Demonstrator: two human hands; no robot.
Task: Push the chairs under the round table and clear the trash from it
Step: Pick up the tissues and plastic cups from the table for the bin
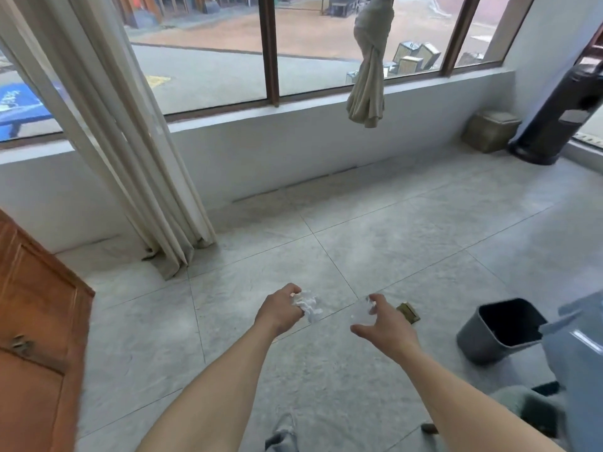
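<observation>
Now, crumpled white paper (308, 306) in left hand (280, 309) grip, protruding rightward

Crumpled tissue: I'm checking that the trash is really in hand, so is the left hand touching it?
Touching. The head view shows the left hand with its fingers curled round the crumpled tissue, which sticks out of the grip above the floor.

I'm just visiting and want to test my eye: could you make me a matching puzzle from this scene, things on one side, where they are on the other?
Things:
1. crumpled white paper
2. clear plastic piece
3. dark grey waste bin
4. knotted beige curtain

Places:
A. hanging before the window
B. on the floor at right
C. held in the left hand
D. at the right hand's fingers

Pairs: 1-C, 2-D, 3-B, 4-A
</observation>
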